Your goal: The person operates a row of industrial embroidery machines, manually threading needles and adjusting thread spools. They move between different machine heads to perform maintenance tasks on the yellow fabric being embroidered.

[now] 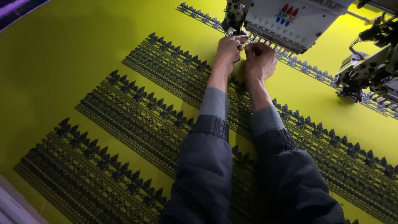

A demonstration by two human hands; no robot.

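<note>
Both my arms, in dark padded sleeves, reach forward over a yellow-green fabric [66, 62] stitched with dark lace-like bands [137, 112]. My left hand [229, 50] and my right hand [259, 60] sit side by side under the needle row of a white embroidery machine head [290, 20]. Fingers of both hands are pinched together at the needles. Whatever they pinch, perhaps a thread, is too fine to see.
A second machine head [371, 72] with dark metal parts hangs at the right edge over the fabric. Another embroidered band [315, 74] runs along the far side under the heads. The frame's pale edge [10, 205] shows at bottom left.
</note>
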